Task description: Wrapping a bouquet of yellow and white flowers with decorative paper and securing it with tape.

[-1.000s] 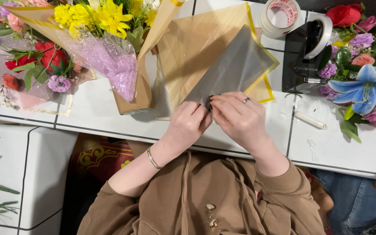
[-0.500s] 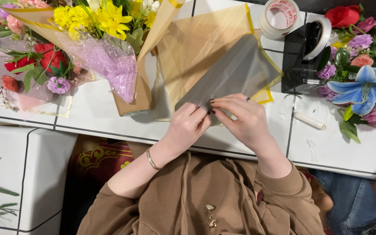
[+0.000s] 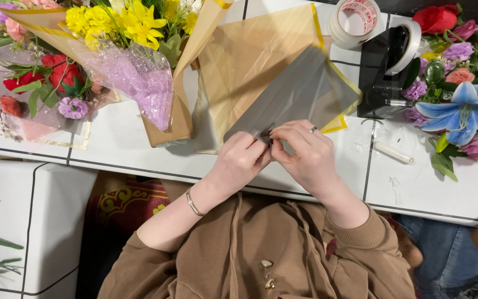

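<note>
Bright, even overhead light; soft shadows; mild glare on white table (image 3: 416,188); sharp focus throughout.

the left hand (image 3: 242,160) and the right hand (image 3: 305,155) meet fingertip to fingertip, pinching the near corner of a grey sheet (image 3: 297,94) that lies on tan wrapping paper (image 3: 250,55). beyond the left hand lies a wrapped bouquet (image 3: 117,39) of yellow flowers. beyond the right hand stands a black tape dispenser (image 3: 385,72), with a tape roll (image 3: 355,19) just past it, all on the white table (image 3: 427,188).
</note>
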